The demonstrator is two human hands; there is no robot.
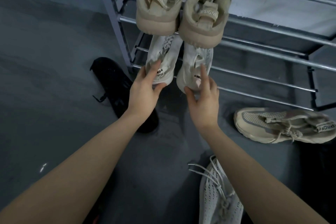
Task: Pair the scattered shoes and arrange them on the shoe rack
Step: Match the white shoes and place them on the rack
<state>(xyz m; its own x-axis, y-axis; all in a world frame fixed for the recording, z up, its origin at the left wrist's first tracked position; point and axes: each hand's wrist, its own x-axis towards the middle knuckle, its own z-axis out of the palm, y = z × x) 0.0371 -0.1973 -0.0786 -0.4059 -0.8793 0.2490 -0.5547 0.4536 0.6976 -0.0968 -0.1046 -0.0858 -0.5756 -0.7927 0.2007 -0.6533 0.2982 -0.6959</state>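
Note:
A pair of white sneakers stands on the lower tier of the grey metal shoe rack. My left hand grips the heel of the left white sneaker, fingers in its opening and thumb under the heel. My right hand pinches the heel of the right white sneaker, index finger on its collar. A pair of beige sneakers sits on the tier above, heels towards me.
On the grey floor lie a black shoe left of the rack, a beige mesh sneaker at the right, and a white knit sneaker near my right forearm. The rack's right side holds bare bars.

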